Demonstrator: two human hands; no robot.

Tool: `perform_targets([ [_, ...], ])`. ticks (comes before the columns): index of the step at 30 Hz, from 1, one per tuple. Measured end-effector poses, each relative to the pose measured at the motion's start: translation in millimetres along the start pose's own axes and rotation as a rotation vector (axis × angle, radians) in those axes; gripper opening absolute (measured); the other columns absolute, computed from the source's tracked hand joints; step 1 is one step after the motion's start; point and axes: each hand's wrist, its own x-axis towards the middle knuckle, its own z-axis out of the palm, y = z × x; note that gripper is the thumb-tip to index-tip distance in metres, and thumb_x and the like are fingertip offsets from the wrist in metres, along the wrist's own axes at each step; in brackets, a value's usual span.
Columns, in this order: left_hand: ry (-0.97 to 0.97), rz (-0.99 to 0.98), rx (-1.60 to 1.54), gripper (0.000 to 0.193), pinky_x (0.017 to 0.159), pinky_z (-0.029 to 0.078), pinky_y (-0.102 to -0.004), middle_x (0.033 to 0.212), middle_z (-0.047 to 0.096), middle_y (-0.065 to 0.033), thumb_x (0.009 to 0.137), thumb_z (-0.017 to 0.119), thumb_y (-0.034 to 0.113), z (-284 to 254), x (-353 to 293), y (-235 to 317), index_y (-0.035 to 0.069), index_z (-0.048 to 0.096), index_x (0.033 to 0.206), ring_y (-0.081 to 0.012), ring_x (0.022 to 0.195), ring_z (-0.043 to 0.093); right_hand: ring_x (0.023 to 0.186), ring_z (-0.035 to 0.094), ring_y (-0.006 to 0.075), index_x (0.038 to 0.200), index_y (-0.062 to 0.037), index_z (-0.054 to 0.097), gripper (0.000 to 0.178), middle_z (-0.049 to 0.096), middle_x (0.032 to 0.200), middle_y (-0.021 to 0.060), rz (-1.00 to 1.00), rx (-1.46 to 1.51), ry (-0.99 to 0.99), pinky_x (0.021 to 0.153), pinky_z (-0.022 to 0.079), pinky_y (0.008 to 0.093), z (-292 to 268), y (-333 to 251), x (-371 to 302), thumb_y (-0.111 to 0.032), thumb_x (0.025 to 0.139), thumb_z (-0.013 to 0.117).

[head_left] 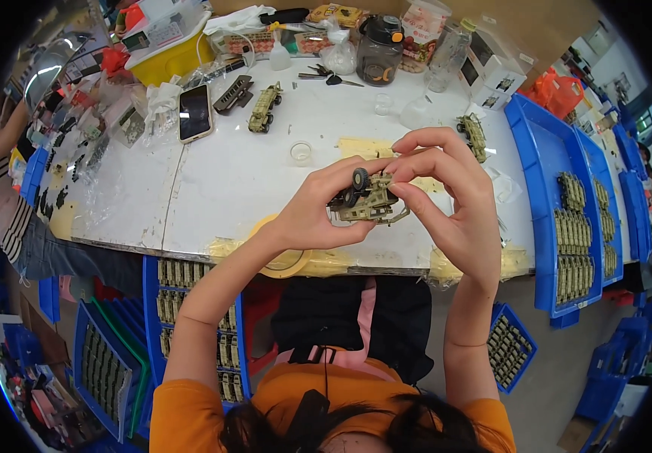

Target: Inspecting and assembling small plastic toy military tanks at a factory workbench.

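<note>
Above the near edge of the table, my left hand (312, 200) grips a tan toy military truck (367, 205), turned so that its black wheels show on the upper left. My right hand (458, 196) is closed at the truck's right end, the thumb against it and the fingertips bent over its top. Whether a small part sits between those fingertips is hidden. Two similar toy trucks stand on the table: one (265, 108) at the back left, one (472, 137) at the right.
Blue trays (541, 151) with rows of trucks flank me at the right and lower left. A phone (195, 113), a small clear cup (301, 152), a dark jug (380, 49) and a tape roll (284, 262) lie about the table. Another person's arm (7, 136) is at far left.
</note>
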Motion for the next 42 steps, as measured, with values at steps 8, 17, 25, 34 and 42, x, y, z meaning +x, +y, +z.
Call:
perform_targets([
  [8,0.012,0.071,0.092,0.064,0.078,0.044,-0.0297,0.103,0.062,-0.0073,0.058,0.065,0.005,-2.2,-6.0,26.5,0.004,0.053,0.121,-0.0219,0.085,0.056,0.076,0.053,0.0136,0.085,0.0012,0.059,0.014,0.056,0.1,0.0097,0.055,-0.025,-0.138,0.068,0.046,0.0236,-12.9,-27.9,0.2,0.005,0.072,0.062],
  [17,0.088,0.15,0.227,0.062,0.078,0.045,-0.0304,0.103,0.062,-0.0106,0.056,0.066,0.004,-0.1,-18.5,51.8,0.002,0.055,0.117,-0.0226,0.086,0.057,0.082,0.049,0.0113,0.109,-0.002,0.053,0.034,0.054,0.103,0.0078,0.265,0.528,-0.208,0.07,0.041,0.0206,-6.1,-33.9,-10.4,0.001,0.076,0.061],
  [25,0.089,0.156,0.252,0.057,0.079,0.044,-0.0305,0.105,0.062,-0.0063,0.058,0.066,0.006,9.3,-14.7,57.0,0.004,0.056,0.114,-0.0222,0.085,0.056,0.082,0.047,0.0102,0.108,-0.0014,0.054,0.031,0.055,0.104,0.0071,0.275,0.612,-0.143,0.071,0.04,0.0205,-7.7,-32.8,-19.0,-0.003,0.078,0.059],
  [34,0.118,-0.294,-0.387,0.044,0.077,0.044,-0.0254,0.105,0.06,-0.0064,0.07,0.063,0.001,33.1,-11.2,55.2,0.002,0.054,0.112,-0.0138,0.086,0.054,0.089,0.049,0.016,0.114,0.0019,0.049,0.036,0.053,0.107,0.0118,0.39,0.526,0.293,0.074,0.042,0.0241,-27.3,-6.5,-70.5,0.001,0.078,0.053],
  [42,0.441,-0.328,-0.623,0.039,0.079,0.044,-0.0259,0.1,0.059,-0.0099,0.077,0.061,0.001,53.3,-15.2,52.3,0.0,0.049,0.114,-0.0151,0.087,0.054,0.092,0.053,0.0183,0.113,-0.0009,0.051,0.045,0.054,0.107,0.0093,0.299,0.132,0.258,0.077,0.045,0.0271,41.8,-7.5,-81.1,0.004,0.07,0.063],
])
